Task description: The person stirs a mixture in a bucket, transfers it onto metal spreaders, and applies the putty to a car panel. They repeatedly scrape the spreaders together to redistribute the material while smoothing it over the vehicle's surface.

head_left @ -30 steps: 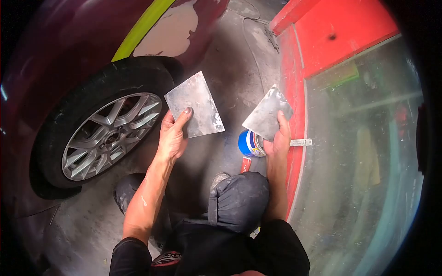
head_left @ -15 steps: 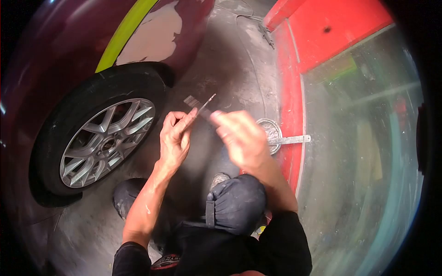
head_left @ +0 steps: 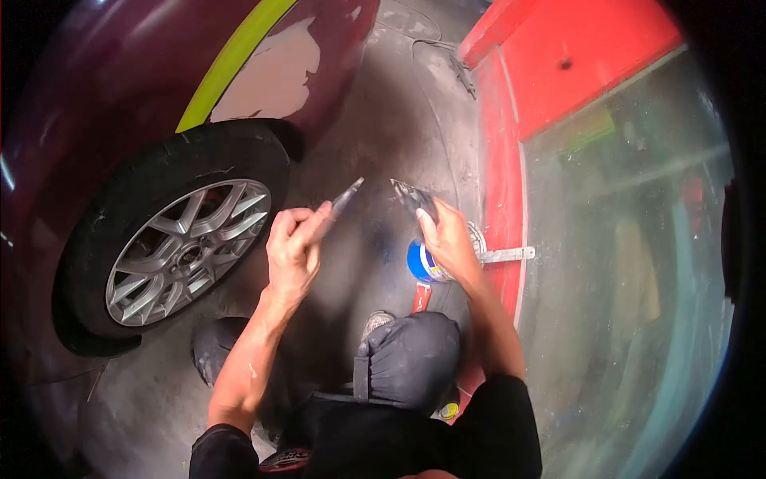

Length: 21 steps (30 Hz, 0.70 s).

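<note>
My left hand [head_left: 294,247] is closed on a thin scraper blade [head_left: 348,195] that points up and right. My right hand [head_left: 448,239] pinches a second scraper [head_left: 412,196], its tip towards the first; the two tools are apart. Both blades are partly blurred. Below and beside my right hand stands a can with a blue side [head_left: 418,260], partly covered by the hand. A metal ruler-like strip [head_left: 509,255] lies across the can's top and sticks out to the right.
At left is a dark red car panel [head_left: 120,88] with a yellow-green strip [head_left: 231,68], a pale patch [head_left: 271,76] and a wheel [head_left: 190,254]. A red-framed panel [head_left: 574,64] stands at right. A cable [head_left: 431,96] lies on the floor.
My hands have moved apart. My right hand has shifted right and slightly down, its scraper now showing clearly, and the can's blue side has come into view.
</note>
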### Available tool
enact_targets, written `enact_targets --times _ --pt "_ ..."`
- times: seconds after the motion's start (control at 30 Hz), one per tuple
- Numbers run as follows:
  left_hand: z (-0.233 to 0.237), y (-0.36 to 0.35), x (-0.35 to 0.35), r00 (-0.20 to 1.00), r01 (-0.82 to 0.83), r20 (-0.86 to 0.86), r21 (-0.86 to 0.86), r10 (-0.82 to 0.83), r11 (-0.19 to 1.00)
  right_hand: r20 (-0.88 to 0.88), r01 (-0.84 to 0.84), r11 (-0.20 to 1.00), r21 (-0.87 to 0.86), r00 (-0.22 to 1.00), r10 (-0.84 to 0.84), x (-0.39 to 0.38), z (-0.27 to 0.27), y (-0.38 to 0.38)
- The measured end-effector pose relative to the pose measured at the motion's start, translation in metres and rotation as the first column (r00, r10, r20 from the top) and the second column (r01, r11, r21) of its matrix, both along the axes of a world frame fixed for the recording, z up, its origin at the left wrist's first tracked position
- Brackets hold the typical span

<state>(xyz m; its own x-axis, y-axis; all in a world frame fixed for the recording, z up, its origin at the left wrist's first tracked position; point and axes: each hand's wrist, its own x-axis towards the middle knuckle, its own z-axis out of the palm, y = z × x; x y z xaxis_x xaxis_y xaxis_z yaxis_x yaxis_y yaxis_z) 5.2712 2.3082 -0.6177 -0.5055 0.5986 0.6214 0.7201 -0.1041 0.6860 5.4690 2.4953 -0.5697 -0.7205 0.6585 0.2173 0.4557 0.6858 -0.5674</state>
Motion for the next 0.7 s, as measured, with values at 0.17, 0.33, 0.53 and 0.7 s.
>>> enact_targets --times 0.17,0.33,0.53,0.7 --pt "-0.002 0.004 0.008 0.413 0.238 0.846 0.257 -0.337 0.937 -0.375 -0.22 0.374 -0.901 0.828 -0.417 -0.015 0.008 -0.028" --pt "-0.024 -0.01 0.0 -0.6 0.342 0.722 0.62 -0.343 0.707 -0.352 -0.358 0.077 -0.931 0.816 -0.459 -0.028 -0.003 -0.034" --pt "-0.03 -0.01 0.02 -0.835 0.343 0.511 0.775 -0.206 0.53 -0.403 -0.35 0.2 -0.915 0.819 -0.408 -0.035 -0.006 -0.043" --pt "0.017 -0.01 0.019 -0.57 0.122 0.662 0.654 -0.487 0.747 -0.565 -0.418 0.386 -0.822 0.679 -0.468 -0.037 -0.011 -0.041"
